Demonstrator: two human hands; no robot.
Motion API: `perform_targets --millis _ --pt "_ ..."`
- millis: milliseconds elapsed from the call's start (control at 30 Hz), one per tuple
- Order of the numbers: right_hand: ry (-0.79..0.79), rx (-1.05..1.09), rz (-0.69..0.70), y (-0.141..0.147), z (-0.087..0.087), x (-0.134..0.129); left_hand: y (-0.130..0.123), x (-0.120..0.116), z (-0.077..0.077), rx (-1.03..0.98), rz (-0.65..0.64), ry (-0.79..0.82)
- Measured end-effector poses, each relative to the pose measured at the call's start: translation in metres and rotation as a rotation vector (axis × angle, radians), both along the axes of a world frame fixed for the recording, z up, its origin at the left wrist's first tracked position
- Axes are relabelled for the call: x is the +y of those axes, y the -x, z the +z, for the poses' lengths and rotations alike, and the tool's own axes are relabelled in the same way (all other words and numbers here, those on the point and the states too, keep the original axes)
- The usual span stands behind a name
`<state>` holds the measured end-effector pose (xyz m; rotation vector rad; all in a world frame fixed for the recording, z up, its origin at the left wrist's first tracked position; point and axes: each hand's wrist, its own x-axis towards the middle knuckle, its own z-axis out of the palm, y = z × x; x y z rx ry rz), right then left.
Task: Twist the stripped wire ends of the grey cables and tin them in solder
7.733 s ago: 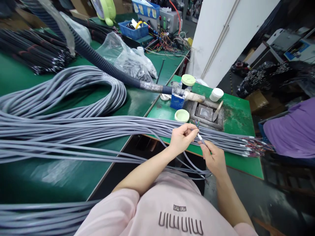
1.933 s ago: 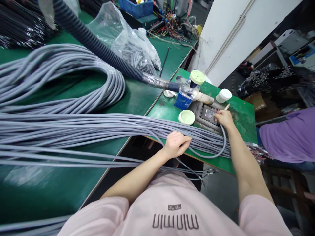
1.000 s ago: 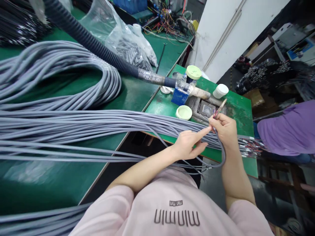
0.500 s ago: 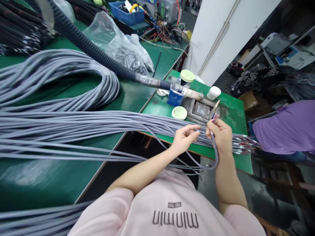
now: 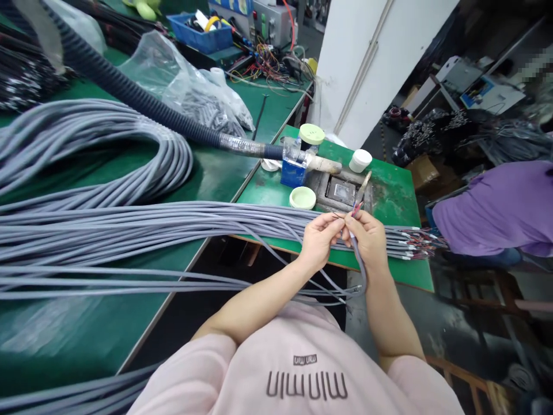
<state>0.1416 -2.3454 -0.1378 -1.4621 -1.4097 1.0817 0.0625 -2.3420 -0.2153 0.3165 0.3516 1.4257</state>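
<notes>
My right hand [image 5: 368, 235] is closed round the end of a grey cable [image 5: 360, 260], whose thin coloured wires [image 5: 356, 210] stick up past the fingertips. Beside it, fingertips nearly touching, my left hand [image 5: 320, 237] pinches a thin dark wire at the cable end. Both hands are above a long bundle of grey cables [image 5: 242, 216]. Just beyond them lies a small metal pot [image 5: 342, 190] in a stained block, with a brush-like stick [image 5: 364, 187] leaning at its right.
Around the pot stand a blue box [image 5: 294, 172] under a ribbed hose [image 5: 173, 118], a pale green open tub [image 5: 302, 198], a green-lidded jar [image 5: 311, 134] and a white jar [image 5: 360, 161]. A person in purple [image 5: 496, 210] is at the right.
My left hand has come up to my right hand and its fingers have closed on a wire. The whole view has shifted, so the bench things appear further left.
</notes>
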Motion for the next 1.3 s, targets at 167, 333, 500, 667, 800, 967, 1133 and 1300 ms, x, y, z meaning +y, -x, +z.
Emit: perform_targets --millis 167,333,500,667,800,967,1133,1300 --pt "0.095 -0.068 0.143 -0.017 0.002 -0.023 0.016 0.003 -0.007 0.390 0.367 -0.232" --pt "0.069 0.006 0.060 -0.026 0.002 -0.043 0.021 0.000 -0.012 0.718 0.550 -0.672" --pt "0.014 0.010 -0.044 -0.021 -0.008 -0.051 0.003 -0.013 -0.017 0.328 0.114 -0.255" --pt "0.088 -0.062 0.003 -0.021 -0.012 -0.053 0.002 -0.022 -0.020 -0.025 -0.378 -0.188" --pt "0.160 -0.191 0.132 -0.036 0.000 -0.035 0.016 -0.024 -0.020 -0.064 -0.451 -0.194" --pt "0.274 -0.033 0.261 -0.036 0.004 -0.009 0.022 -0.031 -0.028 -0.097 -0.589 -0.273" --pt "0.340 0.223 0.312 -0.015 -0.010 -0.003 0.028 -0.034 -0.041 -0.173 -0.771 -0.373" --pt "0.318 0.361 0.195 -0.010 -0.021 0.018 0.041 -0.029 -0.047 -0.132 -0.769 -0.386"
